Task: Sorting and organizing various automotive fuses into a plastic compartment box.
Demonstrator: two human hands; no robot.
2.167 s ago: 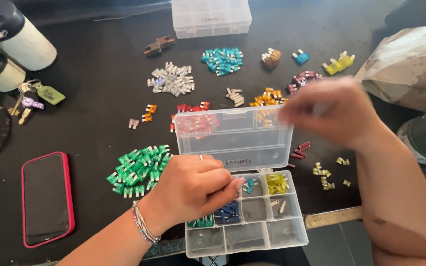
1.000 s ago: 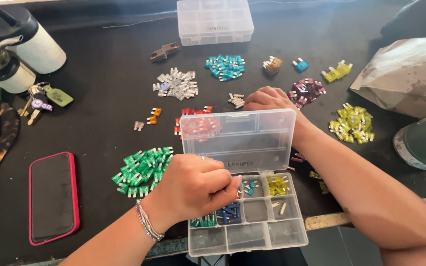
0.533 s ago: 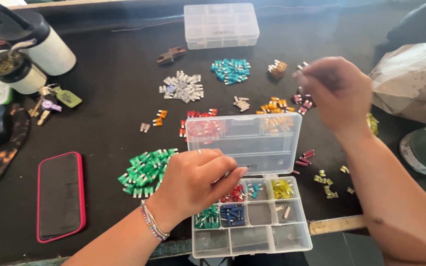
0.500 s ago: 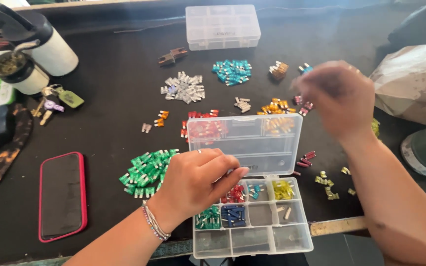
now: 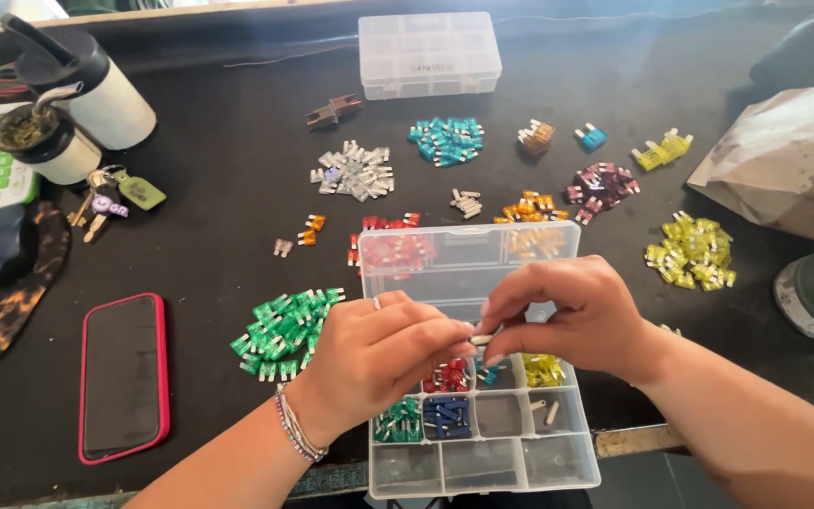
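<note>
a small pale fuse [image 5: 481,339] lies roughly level, its long axis running left to right, pinched at each end by the fingertips of both hands above the open clear organizer box [image 5: 482,471] at the tabletop's near edge. the left hand [image 5: 379,363] comes from the near-left, knuckles up, fingers curled closed onto the fuse. the right hand [image 5: 577,316] reaches in from the near-right, wrist bent, thumb and forefinger gripping the other end. a pile of green fuses [image 5: 284,320] sits just left of the box.
</note>
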